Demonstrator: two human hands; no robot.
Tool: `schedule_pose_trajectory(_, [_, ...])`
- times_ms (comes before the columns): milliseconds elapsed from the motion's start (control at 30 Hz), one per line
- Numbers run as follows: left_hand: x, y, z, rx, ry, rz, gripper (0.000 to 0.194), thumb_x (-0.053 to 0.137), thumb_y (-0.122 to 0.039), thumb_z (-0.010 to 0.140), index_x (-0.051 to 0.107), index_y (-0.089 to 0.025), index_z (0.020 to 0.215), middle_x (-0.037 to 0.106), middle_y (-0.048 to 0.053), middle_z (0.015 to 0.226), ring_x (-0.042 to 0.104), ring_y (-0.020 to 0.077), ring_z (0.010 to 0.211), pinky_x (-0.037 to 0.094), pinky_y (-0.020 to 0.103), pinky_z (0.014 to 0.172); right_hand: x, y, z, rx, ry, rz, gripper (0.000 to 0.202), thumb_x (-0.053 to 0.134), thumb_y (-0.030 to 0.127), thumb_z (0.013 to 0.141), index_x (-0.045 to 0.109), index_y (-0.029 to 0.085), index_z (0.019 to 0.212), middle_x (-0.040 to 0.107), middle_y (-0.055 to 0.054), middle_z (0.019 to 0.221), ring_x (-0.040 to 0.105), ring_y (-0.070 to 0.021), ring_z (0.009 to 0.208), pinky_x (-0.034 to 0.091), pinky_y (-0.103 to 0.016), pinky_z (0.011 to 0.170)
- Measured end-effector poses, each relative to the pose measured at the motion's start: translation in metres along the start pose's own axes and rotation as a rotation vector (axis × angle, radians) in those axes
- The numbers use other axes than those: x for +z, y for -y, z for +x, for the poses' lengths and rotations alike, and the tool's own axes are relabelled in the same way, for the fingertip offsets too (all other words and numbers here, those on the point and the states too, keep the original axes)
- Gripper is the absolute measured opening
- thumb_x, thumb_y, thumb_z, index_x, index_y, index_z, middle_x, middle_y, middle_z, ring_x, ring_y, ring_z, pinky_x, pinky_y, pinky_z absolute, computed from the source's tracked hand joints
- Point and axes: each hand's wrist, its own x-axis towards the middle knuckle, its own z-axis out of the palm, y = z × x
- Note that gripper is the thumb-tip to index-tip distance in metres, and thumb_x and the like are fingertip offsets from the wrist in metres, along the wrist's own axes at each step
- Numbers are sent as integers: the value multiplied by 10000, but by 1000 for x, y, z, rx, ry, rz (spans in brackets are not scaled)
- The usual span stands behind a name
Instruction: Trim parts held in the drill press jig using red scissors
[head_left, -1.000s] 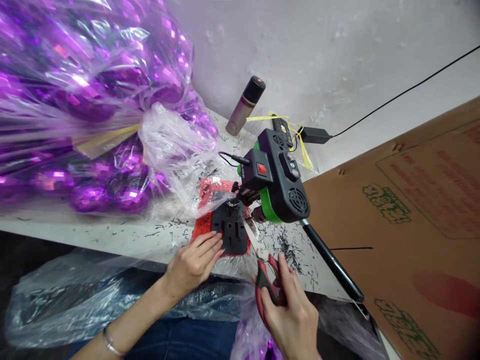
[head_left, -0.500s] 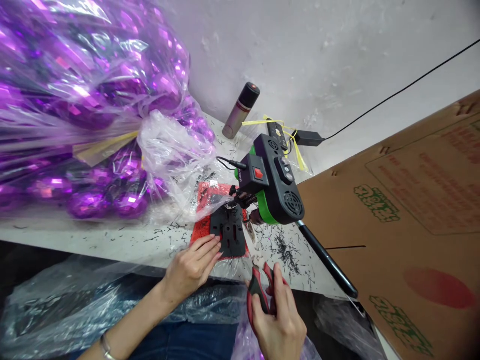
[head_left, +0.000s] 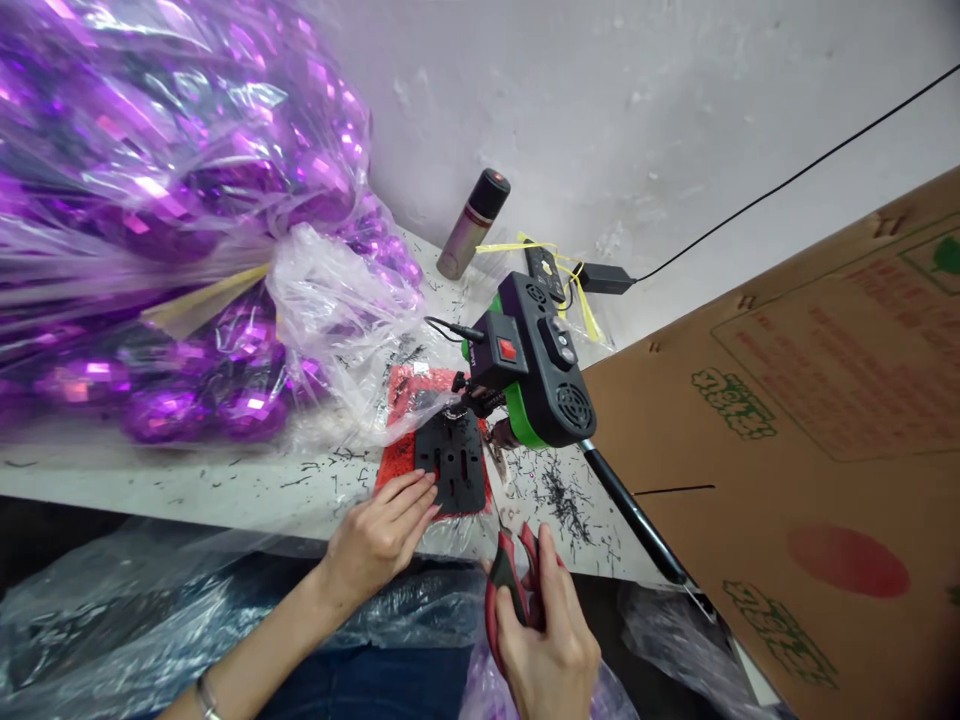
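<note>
My left hand (head_left: 384, 528) lies with its fingers stretched out, fingertips on the near left corner of a slotted black base plate (head_left: 459, 490). Under the plate is a red sheet (head_left: 395, 460). A black and green device (head_left: 551, 365) with a red switch and round grilles stands above the plate's far end. In my right hand (head_left: 551, 640) is a pair of pliers with red and black handles (head_left: 504, 580), its jaws pointing away from me near the table's front edge. The handles are spread apart, and the jaw tips are hard to make out.
Plastic bags of shiny purple balls (head_left: 187, 200) fill the left side. A spray can (head_left: 472, 225), a remote control (head_left: 544, 272) and a black adapter (head_left: 604, 279) lie or stand by the wall. A cardboard box (head_left: 810, 450) borders the right. Short black clippings (head_left: 566, 505) litter the table.
The whole view has shifted slightly, so things appear a little further left. Both hands keep about the same place and grip relative to the table.
</note>
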Motion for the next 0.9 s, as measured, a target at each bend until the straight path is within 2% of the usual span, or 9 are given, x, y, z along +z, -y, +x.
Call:
schedule_pose_trajectory(133, [1, -1, 0, 1, 0, 5, 191, 550, -113, 919, 678, -87, 1059, 743, 80, 1048, 686, 208, 1020, 615, 310, 830, 1, -2, -1, -45, 30, 15, 505, 518, 277, 907, 497, 112, 1384, 742, -101, 1091, 731, -194, 863, 573, -259, 693])
schedule_pose_trajectory(367, [2, 0, -3, 2, 1, 7, 193, 545, -122, 921, 680, -101, 1057, 741, 81, 1056, 682, 217, 1032, 615, 327, 840, 3, -1, 1, 17, 15, 50, 511, 527, 280, 901, 498, 133, 1390, 731, -94, 1126, 722, -203, 926, 564, -279, 770])
schedule_pose_trajectory(533, [2, 0, -2, -5, -5, -2, 187, 554, -120, 914, 686, -97, 1045, 742, 86, 1053, 684, 211, 1027, 614, 314, 834, 0, 5, 6, 20, 7, 12, 494, 505, 275, 894, 534, 100, 1354, 734, -120, 1103, 732, -203, 879, 571, -264, 708])
schedule_pose_trajectory(700, [2, 0, -1, -7, -14, 1, 192, 564, -121, 907, 692, -110, 1049, 741, 83, 1059, 685, 202, 1024, 610, 300, 834, -5, 1, -3, 35, 22, -23, 512, 524, 287, 891, 520, 108, 1371, 740, -111, 1091, 732, -210, 887, 573, -260, 695])
schedule_pose_trajectory(900, [0, 0, -2, -9, 9, 2, 217, 553, -125, 913, 688, -122, 1083, 736, 80, 1083, 683, 205, 1038, 611, 309, 837, 4, 3, -1, 17, -8, -54, 508, 505, 301, 906, 523, 88, 1367, 747, -120, 1015, 732, -207, 797, 565, -272, 653])
